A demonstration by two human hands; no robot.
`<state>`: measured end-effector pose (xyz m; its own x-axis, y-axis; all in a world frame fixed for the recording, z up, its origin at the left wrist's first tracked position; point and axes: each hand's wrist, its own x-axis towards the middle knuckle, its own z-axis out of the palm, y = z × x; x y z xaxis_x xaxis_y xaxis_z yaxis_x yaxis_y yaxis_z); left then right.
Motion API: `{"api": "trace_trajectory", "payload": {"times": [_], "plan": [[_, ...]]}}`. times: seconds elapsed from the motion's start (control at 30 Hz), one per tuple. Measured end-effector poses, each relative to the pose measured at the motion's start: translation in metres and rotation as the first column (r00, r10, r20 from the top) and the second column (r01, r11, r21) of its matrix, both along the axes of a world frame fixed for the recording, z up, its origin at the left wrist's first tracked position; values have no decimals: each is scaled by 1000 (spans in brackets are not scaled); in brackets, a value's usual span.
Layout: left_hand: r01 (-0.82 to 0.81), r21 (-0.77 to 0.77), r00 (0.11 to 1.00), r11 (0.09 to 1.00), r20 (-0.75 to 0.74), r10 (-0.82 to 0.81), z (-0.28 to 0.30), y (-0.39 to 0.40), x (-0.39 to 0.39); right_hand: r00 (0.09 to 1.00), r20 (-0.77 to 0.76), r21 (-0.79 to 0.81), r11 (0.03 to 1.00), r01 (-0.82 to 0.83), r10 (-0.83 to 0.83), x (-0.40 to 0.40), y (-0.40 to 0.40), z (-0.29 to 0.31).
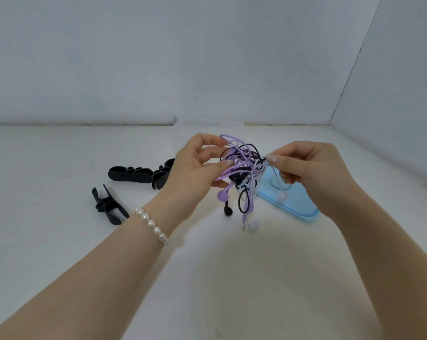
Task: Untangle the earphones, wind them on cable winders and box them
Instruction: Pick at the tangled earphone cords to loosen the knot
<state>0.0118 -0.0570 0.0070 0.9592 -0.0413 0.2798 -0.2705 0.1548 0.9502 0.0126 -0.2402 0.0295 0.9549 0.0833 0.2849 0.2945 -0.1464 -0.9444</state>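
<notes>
A person's two hands hold a tangle (241,168) of purple, black and white earphone cables above a white counter (60,241). The left hand (195,168), a pearl bracelet (150,223) on its wrist, has its fingers (214,142) curled round the left side of the knot, thumb and forefinger closed on purple loops. The right hand (310,173) pinches a white strand at the knot's right edge between thumb and forefinger, the other fingers curled beneath. Earbuds hang from the bundle: a purple earbud (222,194), a black earbud (228,211) below it and a white earbud (253,227) lowest, all clear of the counter. Three black winders lie on the counter to the left: one (129,173) touching another (162,176) partly hidden behind the left wrist, and a third (108,204) apart, nearer the camera. A light-blue lid (295,204) lies flat just behind the right hand. A clear box (183,130), faint against the wall, stands beyond the hands.
</notes>
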Motion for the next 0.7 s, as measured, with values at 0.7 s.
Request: {"api": "trace_trajectory", "payload": {"times": [0.7], "plan": [[194, -295, 968, 936, -96, -232, 11, 6, -6, 989, -40, 14, 989, -145, 145, -6, 11, -1]]}}
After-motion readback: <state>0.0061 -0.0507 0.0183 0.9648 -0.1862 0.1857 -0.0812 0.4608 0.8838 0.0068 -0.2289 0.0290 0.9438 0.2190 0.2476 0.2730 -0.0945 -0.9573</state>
